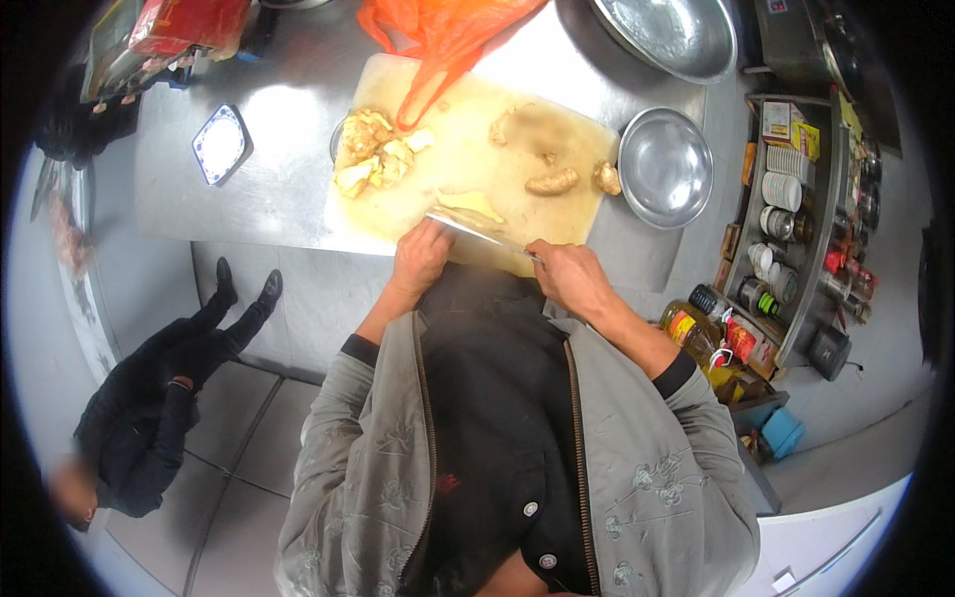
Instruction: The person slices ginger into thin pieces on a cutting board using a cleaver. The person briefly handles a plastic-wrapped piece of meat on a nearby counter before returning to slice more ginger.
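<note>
My right hand (573, 277) grips the handle of a kitchen knife (485, 237), whose blade points left over the near edge of a pale cutting board (515, 97). At the blade's far end, my left hand (422, 252) is curled, and its fingertips are hidden, so I cannot tell what they hold. Just beyond the blade lies a flat yellow slice of ginger (471, 203). Cut ginger pieces (384, 166) are heaped at the board's left beside a knobbly ginger root (367, 133). To the right are an unpeeled ginger piece (552, 182) and another ginger piece (607, 179) at the board's edge.
An orange plastic bag (448, 37) overlaps the board's far edge. Metal bowls (666, 168) stand to the right, and a blue-rimmed dish (220, 145) lies left on the steel table (171, 201). A person in dark clothes (149, 410) is at left. Shelves (802, 246) hold crockery.
</note>
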The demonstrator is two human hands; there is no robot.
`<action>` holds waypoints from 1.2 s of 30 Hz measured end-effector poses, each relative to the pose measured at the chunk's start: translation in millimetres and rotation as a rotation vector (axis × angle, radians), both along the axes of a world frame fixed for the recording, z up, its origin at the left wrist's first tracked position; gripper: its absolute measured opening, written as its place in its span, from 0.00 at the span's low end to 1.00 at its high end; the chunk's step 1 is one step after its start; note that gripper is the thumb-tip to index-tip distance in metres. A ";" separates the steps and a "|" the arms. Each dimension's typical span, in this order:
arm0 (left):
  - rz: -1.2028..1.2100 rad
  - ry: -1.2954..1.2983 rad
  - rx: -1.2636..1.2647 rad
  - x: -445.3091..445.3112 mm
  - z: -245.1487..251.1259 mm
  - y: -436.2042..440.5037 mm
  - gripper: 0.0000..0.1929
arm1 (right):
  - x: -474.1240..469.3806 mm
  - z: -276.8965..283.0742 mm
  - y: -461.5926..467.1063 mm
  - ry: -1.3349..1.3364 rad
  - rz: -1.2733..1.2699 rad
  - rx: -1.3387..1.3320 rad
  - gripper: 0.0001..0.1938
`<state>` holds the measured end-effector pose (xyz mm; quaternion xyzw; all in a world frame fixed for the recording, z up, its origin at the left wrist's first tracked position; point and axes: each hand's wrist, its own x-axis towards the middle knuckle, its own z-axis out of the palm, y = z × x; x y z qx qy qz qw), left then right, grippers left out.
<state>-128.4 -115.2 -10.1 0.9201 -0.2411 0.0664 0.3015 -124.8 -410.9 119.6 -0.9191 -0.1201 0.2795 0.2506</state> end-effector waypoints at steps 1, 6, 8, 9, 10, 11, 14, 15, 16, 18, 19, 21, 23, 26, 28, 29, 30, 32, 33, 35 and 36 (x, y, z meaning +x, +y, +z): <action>0.000 -0.003 -0.005 -0.4 -1.3 0.2 0.07 | -0.6 -1.1 0.2 0.003 0.000 -0.001 0.11; -0.005 -0.011 -0.007 -1.7 -2.7 1.1 0.06 | -0.7 -5.7 1.6 0.009 0.021 0.001 0.11; -0.002 -0.001 -0.018 -2.2 -1.7 2.5 0.06 | 0.7 -7.6 5.6 -0.013 0.030 0.015 0.11; -0.008 0.020 -0.001 -2.2 -1.5 3.0 0.05 | 1.5 -8.6 8.5 -0.003 0.026 0.008 0.11; -0.009 0.026 0.003 -2.4 -1.4 3.7 0.05 | 1.9 -9.5 11.6 0.008 0.021 0.001 0.11; -0.007 0.017 -0.005 -2.6 -1.6 4.2 0.05 | 2.4 -10.2 13.7 0.019 0.017 -0.006 0.12; 0.000 -0.006 -0.004 -2.8 -2.5 5.2 0.05 | 1.7 -11.6 15.2 0.036 0.035 -0.026 0.12; -0.007 0.008 0.011 -2.7 -2.5 5.5 0.06 | 1.5 -12.9 15.1 0.037 0.032 -0.026 0.11; -0.009 0.015 0.019 -2.3 -2.2 5.6 0.06 | 1.4 -14.8 14.5 0.038 0.029 -0.026 0.11; -0.017 0.035 0.030 -1.1 0.3 5.4 0.07 | 2.3 -21.5 15.8 0.028 0.027 -0.014 0.11; -0.025 0.046 0.034 0.0 2.3 5.2 0.08 | 3.8 -27.2 18.8 0.015 0.027 0.000 0.11; -0.029 0.061 0.014 2.3 7.8 3.9 0.09 | 11.8 -43.4 30.5 0.013 0.033 -0.002 0.11; -0.029 0.079 -0.027 4.4 13.3 0.6 0.10 | 21.9 -62.6 48.8 0.045 0.040 -0.040 0.12; -0.023 0.044 -0.063 8.0 17.5 -3.1 0.12 | 26.0 -73.4 54.5 -0.025 -0.022 0.044 0.14; -0.036 0.038 -0.050 8.2 18.1 -2.0 0.13 | 21.3 -67.6 47.3 -0.016 -0.035 0.070 0.15; -0.040 0.029 -0.050 8.3 17.3 -1.0 0.14 | 18.4 -61.1 39.8 -0.016 -0.039 0.078 0.15; -0.033 0.040 -0.023 7.1 16.4 -0.1 0.14 | 16.6 -54.5 33.3 -0.034 -0.050 0.079 0.15; -0.038 0.035 0.000 4.1 14.5 1.4 0.14 | 8.8 -37.4 21.7 -0.048 -0.094 0.071 0.15; -0.035 0.043 0.001 2.8 13.5 1.3 0.13 | 7.1 -29.4 17.3 -0.025 -0.087 0.052 0.14; -0.029 0.025 -0.005 2.8 10.8 0.0 0.12 | 6.5 -15.2 9.1 0.000 -0.075 0.027 0.13; -0.022 0.014 -0.010 2.8 9.6 -0.6 0.11 | 5.8 -9.9 7.9 0.013 -0.062 0.006 0.13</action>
